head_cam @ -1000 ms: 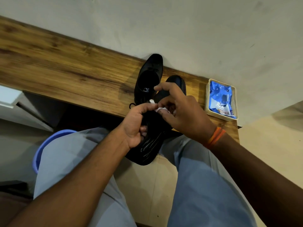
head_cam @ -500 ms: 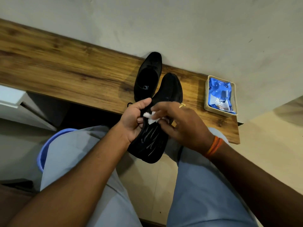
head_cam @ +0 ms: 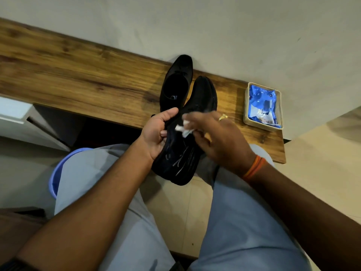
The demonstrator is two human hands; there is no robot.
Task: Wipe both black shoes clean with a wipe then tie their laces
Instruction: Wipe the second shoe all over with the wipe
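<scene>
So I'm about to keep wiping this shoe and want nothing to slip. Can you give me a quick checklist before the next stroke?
1. Left hand grips the held shoe: ok.
2. Wipe pinched in right hand: ok, though blurred.
3. Wipe touching the sole: ok.
4. Sole clean: not ok, pale streaks remain.
5. Other shoe resting on the wooden shelf: ok.
6. Laces tied: cannot tell.

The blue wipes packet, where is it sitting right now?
In the head view the blue wipes packet lies in a small beige tray at the right end of the wooden shelf, right of both black shoes.
</scene>
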